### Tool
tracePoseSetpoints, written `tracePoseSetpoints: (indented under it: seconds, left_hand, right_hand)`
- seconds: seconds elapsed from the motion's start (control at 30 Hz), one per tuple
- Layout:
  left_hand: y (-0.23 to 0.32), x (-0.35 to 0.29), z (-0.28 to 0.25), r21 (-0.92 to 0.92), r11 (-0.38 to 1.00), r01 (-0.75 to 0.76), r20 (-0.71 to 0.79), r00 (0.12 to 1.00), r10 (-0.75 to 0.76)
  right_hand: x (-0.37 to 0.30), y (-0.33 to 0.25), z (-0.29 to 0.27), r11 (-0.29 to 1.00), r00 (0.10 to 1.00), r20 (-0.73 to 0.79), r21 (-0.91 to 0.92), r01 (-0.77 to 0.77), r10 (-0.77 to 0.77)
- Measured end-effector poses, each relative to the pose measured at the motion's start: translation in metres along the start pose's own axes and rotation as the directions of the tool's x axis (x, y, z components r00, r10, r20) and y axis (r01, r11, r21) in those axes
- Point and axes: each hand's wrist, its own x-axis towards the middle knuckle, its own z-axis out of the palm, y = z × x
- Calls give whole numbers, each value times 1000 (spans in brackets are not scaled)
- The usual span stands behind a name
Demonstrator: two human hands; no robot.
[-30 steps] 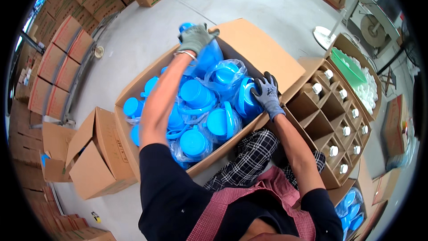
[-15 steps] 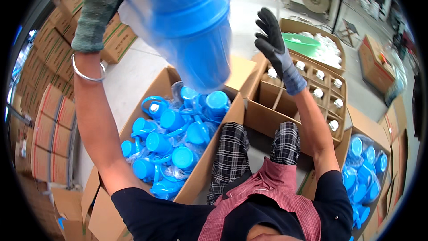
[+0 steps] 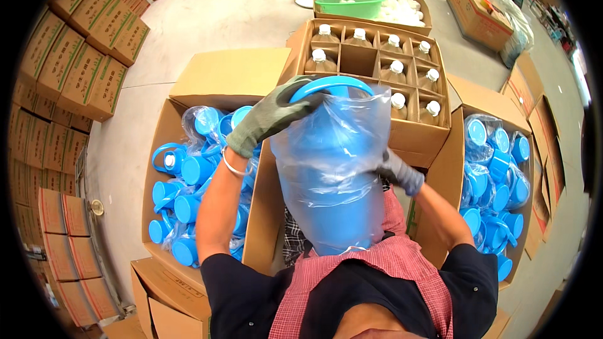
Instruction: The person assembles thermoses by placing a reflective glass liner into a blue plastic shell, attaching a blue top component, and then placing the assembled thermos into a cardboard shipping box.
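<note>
A tall blue plastic jug in a loose clear plastic bag stands upright in front of my body. My left hand, in a grey-green glove, is closed around the hoop handle at its top. My right hand, in a dark grey glove, grips the jug's right side through the bag; some fingertips are hidden behind it. At the left, an open carton holds several smaller blue handled containers. Straight ahead, a divided carton holds several bottles with white caps.
Another open carton of bagged blue containers stands at my right. Beyond the bottles, a carton holds a green basin and white pieces. Sealed cartons are stacked at the far left. Flattened cardboard leans at the right.
The jug has come down from high at the left to in front of my body, its handle now on top. My right hand, open and apart before, now grips its side. The view has shifted.
</note>
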Motion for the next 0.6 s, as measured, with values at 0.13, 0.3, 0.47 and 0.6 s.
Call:
tracePoseSetpoints:
  seconds: [0.13,0.3,0.47,0.6]
  left_hand:
    - [-28,2,-16,-560,826,-58,-41,998,42]
    - [-85,40,-9,-656,732,-182,-269,963,-1]
    - [-84,45,15,-496,864,-81,-16,996,84]
    - [-63,20,9,-430,896,-112,-94,992,78]
  right_hand:
    - [-92,29,64,944,964,52,-220,-244,261]
    - [-120,-51,39,645,731,210,-660,-384,649]
    - [3,-103,-30,865,942,-335,-468,-182,17]
    - [91,-138,28,959,978,-73,-223,174,-194]
